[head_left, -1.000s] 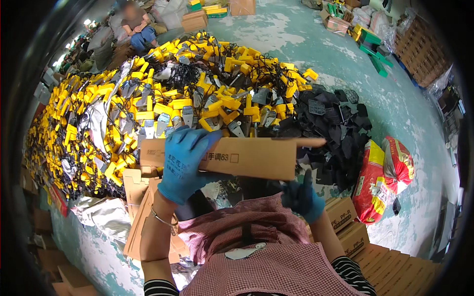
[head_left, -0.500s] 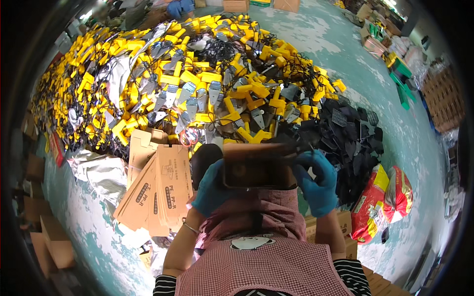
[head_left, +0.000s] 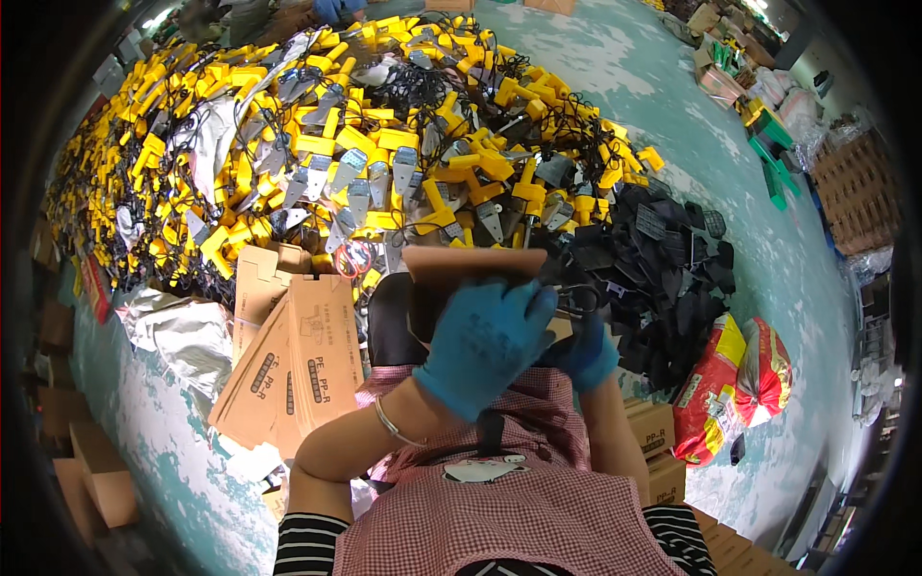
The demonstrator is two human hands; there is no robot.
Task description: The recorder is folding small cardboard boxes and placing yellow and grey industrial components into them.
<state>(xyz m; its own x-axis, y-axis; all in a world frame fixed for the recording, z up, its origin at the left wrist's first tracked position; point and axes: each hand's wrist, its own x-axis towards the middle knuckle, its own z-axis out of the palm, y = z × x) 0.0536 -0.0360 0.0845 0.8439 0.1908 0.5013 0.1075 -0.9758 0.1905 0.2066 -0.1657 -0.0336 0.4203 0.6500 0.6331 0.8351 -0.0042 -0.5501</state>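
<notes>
An open cardboard box (head_left: 473, 263) stands at my lap, its far flap raised and its inside dark. My left hand (head_left: 485, 348), in a blue glove, reaches across the box with its back toward me. Its fingers bend together at the box's right side; what they hold, if anything, is hidden. Close by on the right is my right hand (head_left: 591, 357), also blue-gloved, closed around a dark, looped thing (head_left: 579, 299) whose kind I cannot make out. The left hand covers much of the box.
Beyond the box lies a wide heap of yellow-handled tools with cables (head_left: 384, 144). Black flat parts (head_left: 663, 240) are piled to its right. Flattened cartons (head_left: 322, 336) lean at the left. Red and yellow sacks (head_left: 715, 394) and stacked cartons (head_left: 653, 427) stand at the right.
My left hand has left the box's left side and crossed over it to the right, meeting my right hand. The right hand has shifted slightly left and down. The box has moved a little left.
</notes>
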